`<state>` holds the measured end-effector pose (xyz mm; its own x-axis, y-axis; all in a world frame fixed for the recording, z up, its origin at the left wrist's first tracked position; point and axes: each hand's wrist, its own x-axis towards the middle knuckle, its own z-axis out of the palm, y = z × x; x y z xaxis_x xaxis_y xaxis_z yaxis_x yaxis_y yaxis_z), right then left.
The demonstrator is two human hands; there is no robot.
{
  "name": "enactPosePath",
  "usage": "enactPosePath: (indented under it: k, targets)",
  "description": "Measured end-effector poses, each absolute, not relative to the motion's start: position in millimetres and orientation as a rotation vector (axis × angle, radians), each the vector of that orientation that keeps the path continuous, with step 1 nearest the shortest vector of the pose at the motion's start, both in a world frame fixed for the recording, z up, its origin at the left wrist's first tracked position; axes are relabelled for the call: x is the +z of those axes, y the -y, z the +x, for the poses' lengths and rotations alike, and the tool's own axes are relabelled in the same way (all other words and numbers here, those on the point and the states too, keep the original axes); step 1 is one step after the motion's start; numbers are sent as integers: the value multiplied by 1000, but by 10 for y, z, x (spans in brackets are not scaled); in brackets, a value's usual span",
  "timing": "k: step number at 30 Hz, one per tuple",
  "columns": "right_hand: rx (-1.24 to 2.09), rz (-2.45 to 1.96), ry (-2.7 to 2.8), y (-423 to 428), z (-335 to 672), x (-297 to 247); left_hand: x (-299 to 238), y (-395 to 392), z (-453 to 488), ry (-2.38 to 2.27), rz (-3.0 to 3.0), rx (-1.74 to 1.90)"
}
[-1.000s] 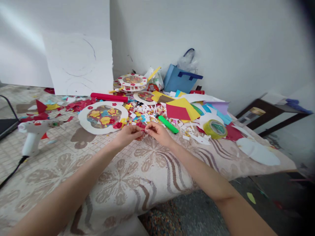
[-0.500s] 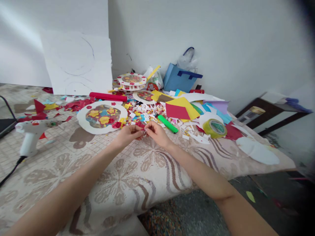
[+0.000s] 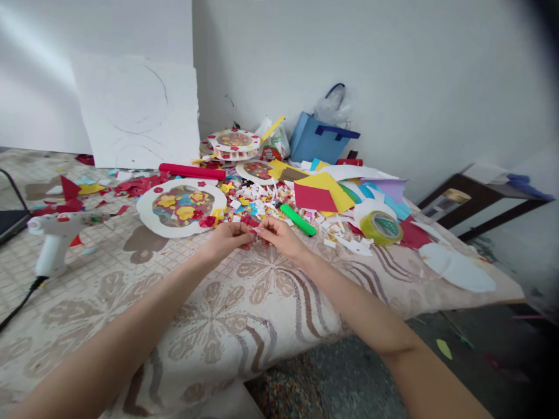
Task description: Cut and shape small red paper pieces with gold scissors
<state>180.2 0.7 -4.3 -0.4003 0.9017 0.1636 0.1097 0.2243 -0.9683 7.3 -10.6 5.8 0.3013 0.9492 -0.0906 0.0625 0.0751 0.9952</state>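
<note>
My left hand [image 3: 227, 240] and my right hand [image 3: 280, 236] meet above the cloth-covered table, fingertips pinched together. Between them is a small red piece [image 3: 256, 230], mostly hidden by the fingers; it looks like paper or foam sheet. Left of my hands lies a white scalloped ring [image 3: 146, 208] around a clear window, with yellow and red flowers [image 3: 186, 213] on it. A green cutter-like tool [image 3: 297, 220] rests just beyond my right hand. Tiny white, yellow and red scraps [image 3: 257, 201] are strewn behind my fingers.
A white glue gun [image 3: 51, 247] stands at the left, its cord running off the near edge. Yellow tape [image 3: 381, 227], coloured sheets [image 3: 315, 196] and a white oval [image 3: 456, 267] lie to the right. A red roll [image 3: 192, 171], a decorated lantern-like piece [image 3: 234, 154] and a blue bag [image 3: 317, 142] sit behind.
The fingertips of both hands have shifted slightly around the small red piece, the right ones turning a little. Everything else on the table looks the same.
</note>
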Motion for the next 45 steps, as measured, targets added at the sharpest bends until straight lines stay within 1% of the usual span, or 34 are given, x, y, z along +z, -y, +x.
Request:
enactPosePath:
  k: [4, 10, 19, 26, 30, 38, 45]
  targets:
    - [1157, -978, 1731, -6, 1799, -69, 56, 106, 69, -1056, 1328, 894]
    - [1372, -931, 1657, -10, 1793, -39, 70, 105, 54, -1068, 1300, 885]
    - [1295, -929, 1673, 1, 1758, -121, -22, 60, 66, -1024, 1215, 942]
    - [1292, -718, 1720, -1, 1786, -19, 23, 86, 25, -820, 1040, 862]
    - [1215, -716, 1770, 2, 1801, -2, 48, 110, 30, -797, 979, 794]
    - [1125, -734, 1840, -3, 1826, -24, 55, 105, 12, -753, 962, 780]
    - [954, -814, 1949, 1, 1833, -47, 24, 97, 13, -776, 1001, 798]
